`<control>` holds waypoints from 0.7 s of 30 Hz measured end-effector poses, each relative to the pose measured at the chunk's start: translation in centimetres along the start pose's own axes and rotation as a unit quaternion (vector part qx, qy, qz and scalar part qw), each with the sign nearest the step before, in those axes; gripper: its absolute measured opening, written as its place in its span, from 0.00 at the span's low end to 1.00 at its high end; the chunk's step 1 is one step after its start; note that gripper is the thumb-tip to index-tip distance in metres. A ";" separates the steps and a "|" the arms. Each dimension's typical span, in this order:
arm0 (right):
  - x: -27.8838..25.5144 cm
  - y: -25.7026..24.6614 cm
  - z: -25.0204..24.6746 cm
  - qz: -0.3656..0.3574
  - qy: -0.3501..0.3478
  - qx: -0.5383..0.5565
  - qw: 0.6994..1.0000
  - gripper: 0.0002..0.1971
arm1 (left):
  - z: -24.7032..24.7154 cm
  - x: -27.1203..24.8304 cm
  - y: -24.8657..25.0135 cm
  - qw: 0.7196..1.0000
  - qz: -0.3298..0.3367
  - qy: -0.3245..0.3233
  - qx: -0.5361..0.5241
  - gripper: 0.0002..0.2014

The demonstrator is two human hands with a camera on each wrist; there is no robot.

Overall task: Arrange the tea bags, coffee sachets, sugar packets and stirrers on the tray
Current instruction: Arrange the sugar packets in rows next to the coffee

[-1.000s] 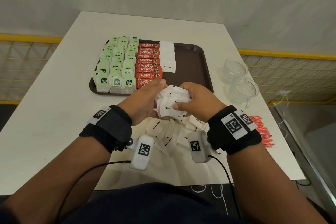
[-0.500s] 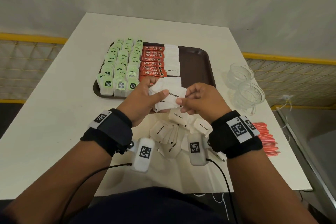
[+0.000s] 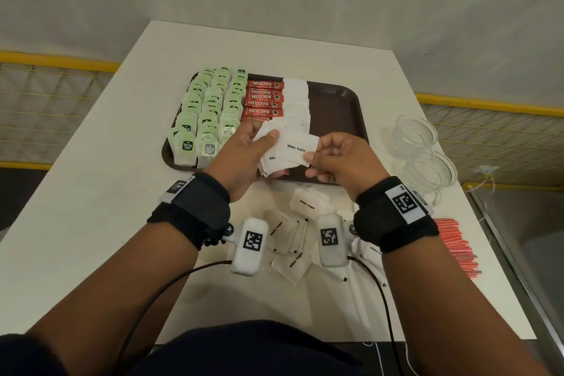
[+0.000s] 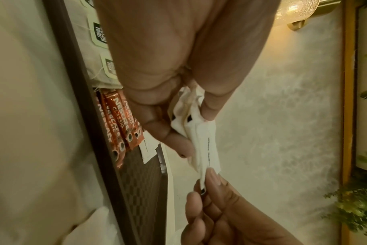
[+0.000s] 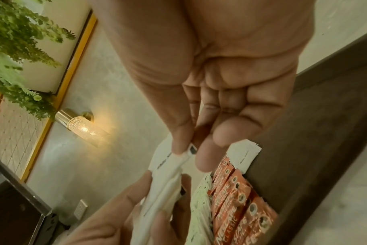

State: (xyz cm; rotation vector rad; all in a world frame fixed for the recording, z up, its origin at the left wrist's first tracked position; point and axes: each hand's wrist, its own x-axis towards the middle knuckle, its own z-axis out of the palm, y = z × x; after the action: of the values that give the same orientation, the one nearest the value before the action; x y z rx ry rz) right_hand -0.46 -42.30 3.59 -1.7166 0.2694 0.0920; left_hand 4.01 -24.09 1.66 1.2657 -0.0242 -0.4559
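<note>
Your left hand [image 3: 244, 156] grips a fanned bundle of white sugar packets [image 3: 274, 159] above the near edge of the brown tray [image 3: 338, 107]. Your right hand [image 3: 345, 162] pinches the top packet [image 3: 297, 148], printed "White Sugar", between thumb and forefinger. On the tray, green tea bags [image 3: 210, 110] fill the left, Nescafe sachets [image 3: 264, 99] the middle, with laid sugar packets [image 3: 296, 98] just right. Loose sugar packets [image 3: 290, 241] lie nearer you than the tray; red stirrers [image 3: 454, 244] lie off its near right.
</note>
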 end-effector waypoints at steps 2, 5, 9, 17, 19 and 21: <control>0.8 -0.5 -0.5 0.002 0.004 0.011 1.000 0.07 | -0.5 0.7 0.5 1.000 0.005 0.020 -0.003 0.07; 3.0 -1.3 -2.0 0.003 0.038 0.038 0.999 0.06 | -1.7 1.9 1.3 0.998 0.001 0.061 -0.002 0.04; 7.2 -1.0 -4.2 0.060 0.085 0.035 0.994 0.07 | -3.4 3.3 2.2 0.994 0.012 0.110 0.008 0.09; 13.3 0.6 -2.5 0.195 0.029 -0.148 0.969 0.04 | -4.9 5.1 2.5 0.991 0.016 0.124 0.042 0.10; 14.1 -0.3 -1.7 0.214 0.011 -0.212 0.953 0.09 | -5.1 5.3 2.4 0.992 0.012 0.122 0.043 0.09; 14.7 -0.5 -1.3 0.223 -0.004 -0.253 0.941 0.12 | -5.2 5.5 2.2 0.991 0.008 0.123 0.044 0.06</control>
State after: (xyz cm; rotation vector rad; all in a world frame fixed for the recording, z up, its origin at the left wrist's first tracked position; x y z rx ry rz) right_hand 13.80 -45.32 1.11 -2.1348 0.6709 0.5417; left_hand 11.14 -20.77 0.84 1.4010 0.1551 -0.2837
